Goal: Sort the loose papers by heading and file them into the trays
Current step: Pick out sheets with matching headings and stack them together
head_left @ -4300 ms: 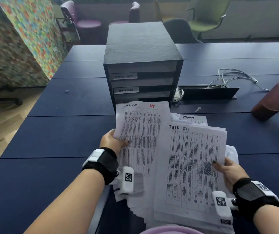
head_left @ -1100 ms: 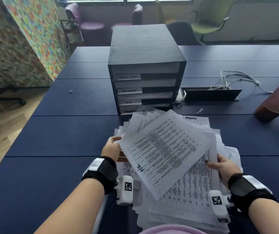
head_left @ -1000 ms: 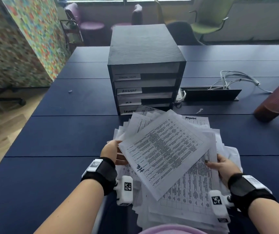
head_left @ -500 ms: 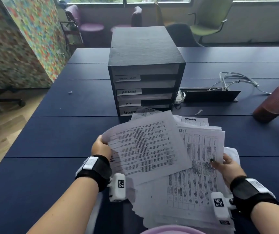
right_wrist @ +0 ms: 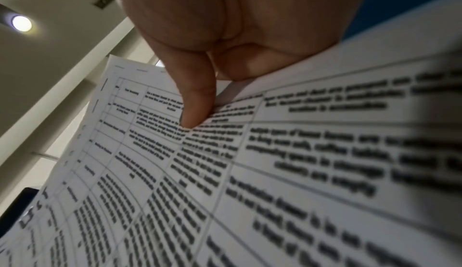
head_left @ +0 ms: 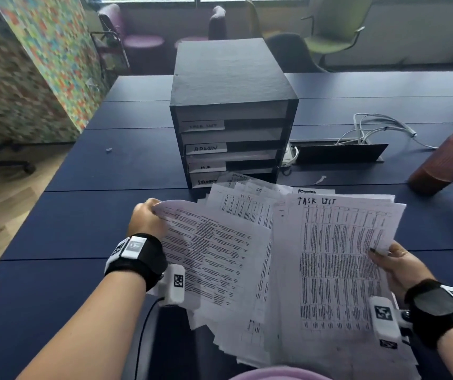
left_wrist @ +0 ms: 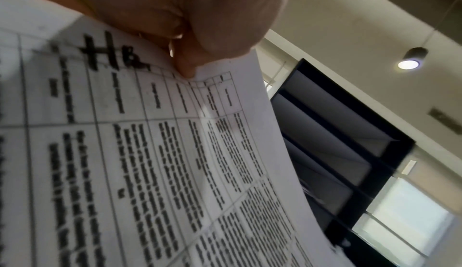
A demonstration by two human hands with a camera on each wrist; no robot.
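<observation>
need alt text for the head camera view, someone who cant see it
Seen from above, a person's left hand lifts one printed sheet off a fanned pile of papers, while the right hand holds a sheet headed TASK LIST. Behind on the blue table stands a black tray unit with labelled slots.

Left forearm enters from 7 o'clock in the head view, black wrist strap on. Left hand [head_left: 146, 219] sits at about 9 o'clock of frame centre, back of the hand up, fingers curled and pinching a sheet [head_left: 214, 253] at its edge. Left wrist view: thumb tip presses the sheet's top margin.

Right forearm enters from 5 o'clock, strapped likewise. Right hand [head_left: 401, 267] sits at about 4 o'clock, thumb [head_left: 377, 250] laid on top of a paper stack [head_left: 337, 270], pinching its right edge.
</observation>
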